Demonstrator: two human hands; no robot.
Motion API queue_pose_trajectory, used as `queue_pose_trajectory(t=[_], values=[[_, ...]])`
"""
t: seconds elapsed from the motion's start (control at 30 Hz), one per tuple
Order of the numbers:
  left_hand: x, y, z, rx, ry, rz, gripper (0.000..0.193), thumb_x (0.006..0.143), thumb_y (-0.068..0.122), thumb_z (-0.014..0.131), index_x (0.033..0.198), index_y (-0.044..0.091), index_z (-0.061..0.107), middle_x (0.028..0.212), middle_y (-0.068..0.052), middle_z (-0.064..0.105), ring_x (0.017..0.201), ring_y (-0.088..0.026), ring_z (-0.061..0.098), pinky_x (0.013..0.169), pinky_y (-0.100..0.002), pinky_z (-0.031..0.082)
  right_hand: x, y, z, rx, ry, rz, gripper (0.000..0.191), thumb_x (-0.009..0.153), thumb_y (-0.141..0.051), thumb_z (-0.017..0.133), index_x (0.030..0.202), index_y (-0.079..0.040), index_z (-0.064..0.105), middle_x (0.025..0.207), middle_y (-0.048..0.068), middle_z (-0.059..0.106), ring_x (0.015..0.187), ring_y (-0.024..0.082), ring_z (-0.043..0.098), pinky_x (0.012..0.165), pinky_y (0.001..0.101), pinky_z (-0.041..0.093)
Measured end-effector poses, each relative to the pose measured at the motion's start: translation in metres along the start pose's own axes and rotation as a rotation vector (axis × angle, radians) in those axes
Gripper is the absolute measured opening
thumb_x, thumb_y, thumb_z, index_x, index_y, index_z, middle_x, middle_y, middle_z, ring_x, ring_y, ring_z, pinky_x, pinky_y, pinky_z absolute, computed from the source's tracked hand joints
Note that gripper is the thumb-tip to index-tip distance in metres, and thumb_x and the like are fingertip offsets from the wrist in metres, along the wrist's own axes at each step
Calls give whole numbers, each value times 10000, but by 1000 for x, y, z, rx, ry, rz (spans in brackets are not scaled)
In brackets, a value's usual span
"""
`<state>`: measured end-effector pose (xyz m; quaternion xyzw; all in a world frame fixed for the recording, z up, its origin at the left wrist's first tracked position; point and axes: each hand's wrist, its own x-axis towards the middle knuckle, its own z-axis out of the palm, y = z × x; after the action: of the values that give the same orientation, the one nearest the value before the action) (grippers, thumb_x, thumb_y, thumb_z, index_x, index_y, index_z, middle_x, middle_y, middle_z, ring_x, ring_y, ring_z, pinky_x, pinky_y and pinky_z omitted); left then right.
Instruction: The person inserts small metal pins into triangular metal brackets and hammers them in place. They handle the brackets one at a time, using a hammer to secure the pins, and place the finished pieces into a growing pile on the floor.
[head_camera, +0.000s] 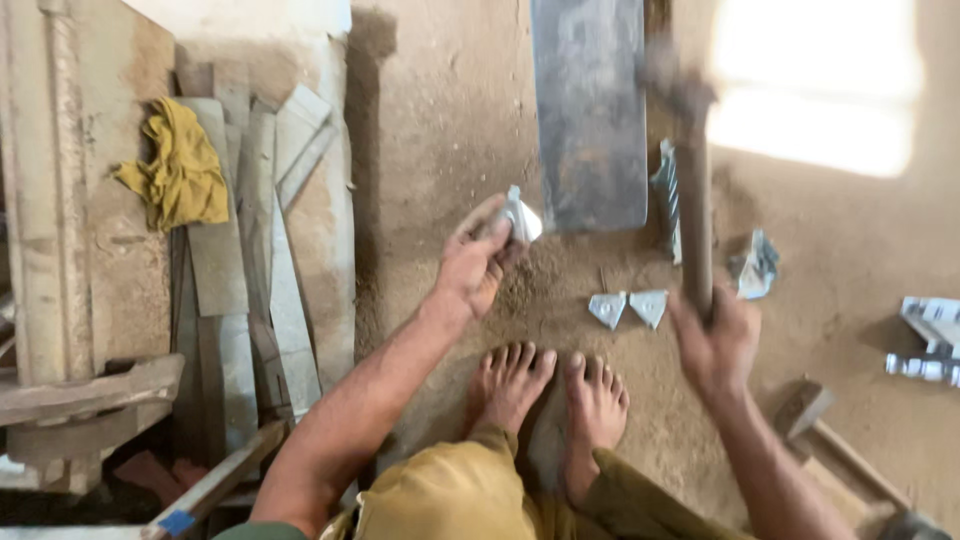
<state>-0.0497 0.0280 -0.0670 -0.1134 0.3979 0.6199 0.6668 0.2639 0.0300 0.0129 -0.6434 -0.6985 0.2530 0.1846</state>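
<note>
Metal piece (522, 218), small and bent, pinched in the left hand (474, 262) at the near edge of the flat steel plate (590, 110) lying on the dirt floor (440, 120). Right hand (716, 338) wrapped tight round the hammer handle (694, 215), head raised and blurred. Two triangular offcuts (628, 307) lie before the bare feet (548, 395). Best practice, as I judge it: seat the piece flat on the plate, fingers (492, 232) well back from the strike point, blow square.
</note>
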Motion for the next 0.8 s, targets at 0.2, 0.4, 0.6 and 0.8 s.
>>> queue_pose_trajectory(t=[0.2, 0.4, 0.6, 0.8], values=[[9, -8, -1, -70, -40, -84, 375, 994, 41, 593, 1368, 63, 621, 1224, -139, 705, 992, -224, 731, 825, -334, 663, -165, 81, -40, -32, -59, 464, 298, 927, -300, 726, 942, -12, 656, 665, 54, 578, 590, 130, 539, 545, 330, 436], [11, -6, -13, -112, -147, -118, 349, 1008, 34, 601, 1351, 76, 652, 1206, -102, 714, 990, -213, 729, 842, -337, 656, -242, 158, -59, -252, 3, 740, 397, 892, -311, 794, 1057, 20, 650, 822, 118, 600, 739, 191, 574, 686, 359, 470], [8, -3, -15, -112, -212, -112, 356, 994, 61, 639, 1346, 109, 660, 1151, -91, 738, 978, -219, 740, 830, -342, 655, -265, 207, -77, -380, 62, 740, 535, 856, -321, 862, 1173, 51, 644, 979, 182, 623, 888, 251, 610, 827, 387, 504], [17, -22, -2, -26, -54, -93, 367, 965, 70, 699, 1318, 168, 694, 1153, -71, 764, 952, -180, 722, 781, -320, 627, -210, 186, -109, -501, 185, 415, 689, 820, -331, 929, 1288, 83, 637, 1135, 246, 645, 1037, 312, 645, 968, 416, 539]])
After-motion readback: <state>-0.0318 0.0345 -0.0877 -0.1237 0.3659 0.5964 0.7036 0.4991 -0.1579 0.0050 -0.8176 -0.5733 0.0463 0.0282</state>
